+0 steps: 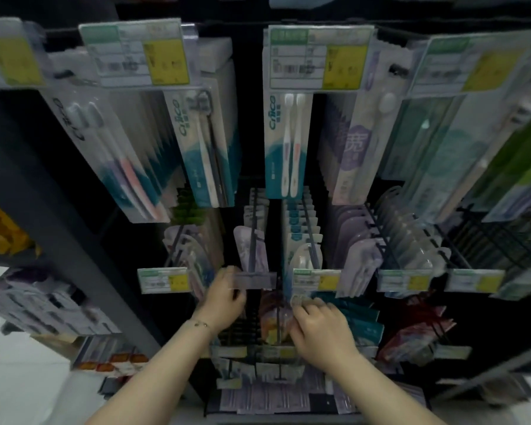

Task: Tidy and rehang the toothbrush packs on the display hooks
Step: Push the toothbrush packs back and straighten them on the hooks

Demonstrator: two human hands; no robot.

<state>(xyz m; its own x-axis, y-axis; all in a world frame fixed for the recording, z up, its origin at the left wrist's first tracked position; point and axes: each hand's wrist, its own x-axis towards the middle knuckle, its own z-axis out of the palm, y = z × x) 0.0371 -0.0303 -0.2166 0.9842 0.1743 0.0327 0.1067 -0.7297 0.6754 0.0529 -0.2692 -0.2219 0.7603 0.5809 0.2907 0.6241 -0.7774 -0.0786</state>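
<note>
Two hands: both curled (motion-blurred).
Left hand (226,297): fingertips pinch stiff clear tag (258,279) edge, just beyond them.
Right hand (319,328): fingers grip glossy pack (273,314) left of them; tight rows (362,317) either side.

Your view is dim: the centre and upper middle of the frame sink into near-black shadow. The brightest patch is the pale floor (13,394) at lower left, almost washed out; the price labels (141,53) along the top catch soft light. Motion blur softens everything, worst at the right edge. Jagged comb artefacts break the edges of the toothbrush packs (284,142). Wide-angle distortion fans them outward. Your left hand (224,302) and right hand (319,325) smear at the fingers.
</note>
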